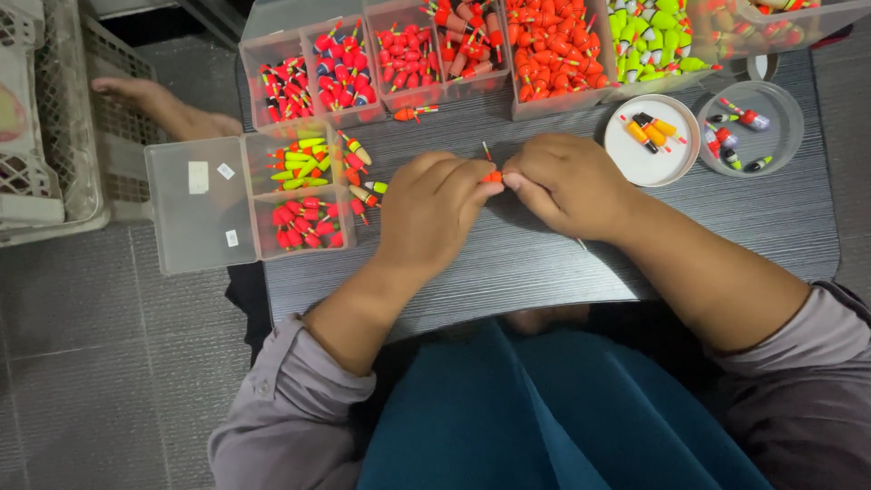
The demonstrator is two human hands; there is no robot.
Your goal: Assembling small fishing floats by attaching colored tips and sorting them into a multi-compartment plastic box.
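L hand [434, 204] & R hand [564, 181] meet at table centre, fingertips pinched narrow on one small orange float [491, 176], thin stem poking up far side. Looks v. light, hard smooth plastic, slippery; stem prob. bends or snaps, so grip the fat body, not the stem. Dark grey table [726, 218] under. Left: open clear box [295, 191] w/ yellow & red floats. Right: white lid [651, 141] w/ a few floats. Far: row of full bins [553, 45].
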